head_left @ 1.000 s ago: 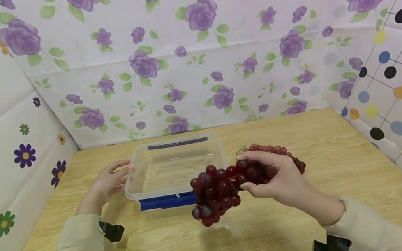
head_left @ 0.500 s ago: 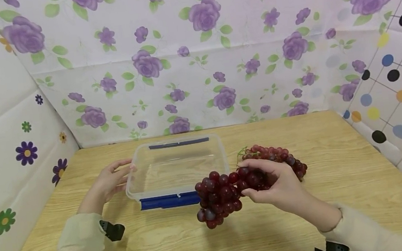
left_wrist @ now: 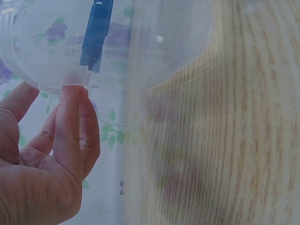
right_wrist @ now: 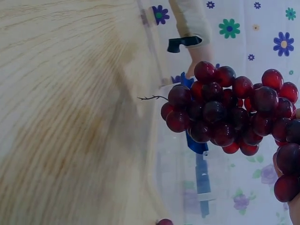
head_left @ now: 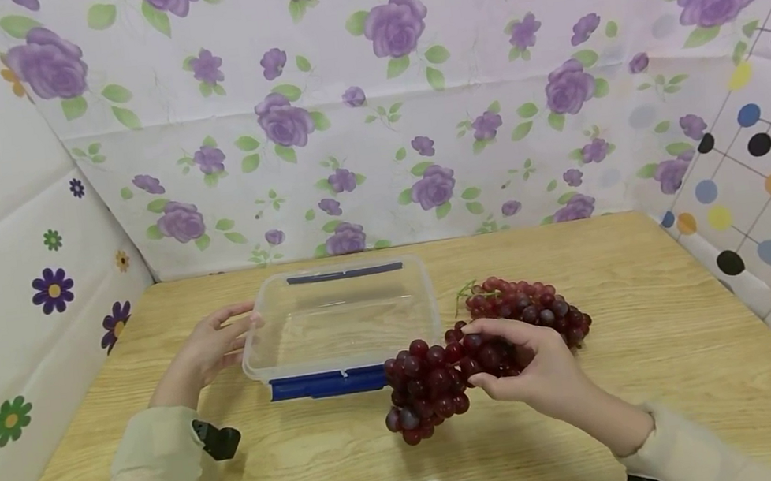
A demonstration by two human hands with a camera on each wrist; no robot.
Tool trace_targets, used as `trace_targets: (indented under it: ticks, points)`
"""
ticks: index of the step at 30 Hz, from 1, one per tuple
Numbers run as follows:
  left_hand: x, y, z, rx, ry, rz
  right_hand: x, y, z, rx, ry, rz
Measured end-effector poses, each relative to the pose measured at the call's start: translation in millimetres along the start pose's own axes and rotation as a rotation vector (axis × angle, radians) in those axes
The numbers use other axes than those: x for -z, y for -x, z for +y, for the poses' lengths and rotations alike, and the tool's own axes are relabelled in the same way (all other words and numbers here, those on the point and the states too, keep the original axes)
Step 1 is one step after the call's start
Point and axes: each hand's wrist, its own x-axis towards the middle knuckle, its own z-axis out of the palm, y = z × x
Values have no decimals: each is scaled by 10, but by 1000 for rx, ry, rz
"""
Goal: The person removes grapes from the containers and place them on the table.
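A bunch of dark red grapes (head_left: pixel 427 386) hangs from my right hand (head_left: pixel 532 367), which pinches its right end between thumb and fingers. Part of that end is hidden by the hand. The right wrist view shows the bunch (right_wrist: pixel 225 110) closely, with a thin stem poking out. A clear plastic container (head_left: pixel 338 325) with blue clips, lidless, stands left of the grapes. The bunch overlaps its front right corner in the head view. At the container's left rim, my left hand (head_left: pixel 215 343) touches with its fingertips (left_wrist: pixel 70 98), fingers extended.
Behind my right hand lies a second red grape bunch (head_left: pixel 528 303) with a green stem. The wood-grain table (head_left: pixel 298 473) ends at a flowered wall covering (head_left: pixel 354 157) at the back. Patterned side panels stand left and right.
My right hand and the held grapes have moved slightly right and toward me, uncovering more of the container's front clip and the rear bunch. My left hand stays at the rim.
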Motion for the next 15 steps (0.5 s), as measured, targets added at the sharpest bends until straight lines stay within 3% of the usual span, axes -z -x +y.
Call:
trace_targets:
  ticks: [15]
  points:
    - [8, -1, 6, 10, 25, 0, -11, 104, 169, 16, -19, 12]
